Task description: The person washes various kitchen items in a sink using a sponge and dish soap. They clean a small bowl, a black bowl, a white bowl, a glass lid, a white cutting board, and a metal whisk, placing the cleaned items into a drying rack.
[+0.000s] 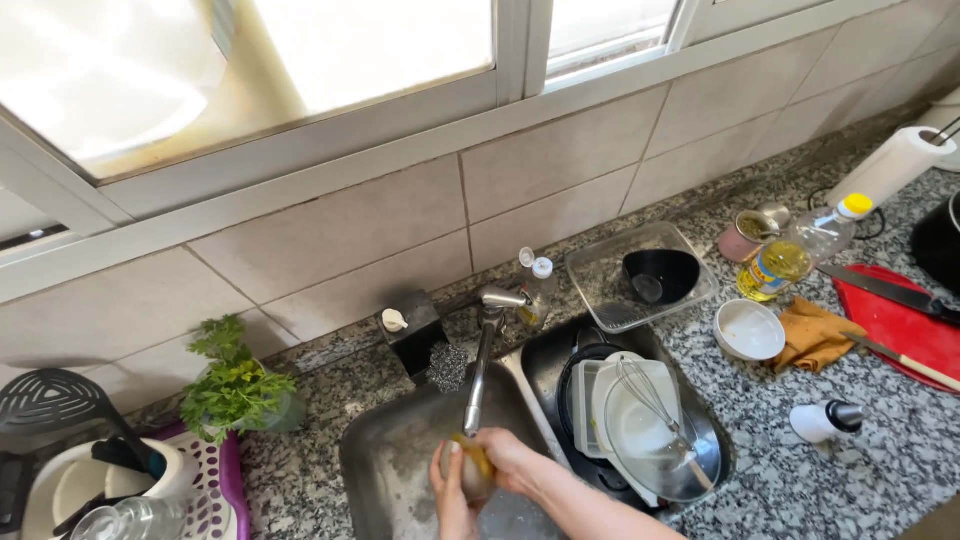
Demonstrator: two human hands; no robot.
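both hands met under the faucet point(482, 365) at the 6 o'clock edge of the view, over the steel sink point(400, 450). the left hand point(452, 492) cupped a small rounded item point(474, 476), too hidden to name, while the right hand point(508, 458) pressed a yellow sponge point(477, 455) on it; this looked like scrubbing, and rinsing would call for turning it under the spout. at 3 o'clock, stacked dishes with a whisk point(655, 405) crowded the second basin, leaving little room there.

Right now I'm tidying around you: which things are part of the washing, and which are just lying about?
In use: left hand, right hand, potato-like item, tap, sink.

Lying about: whisk, white bowl, oil bottle, herbs, knife.
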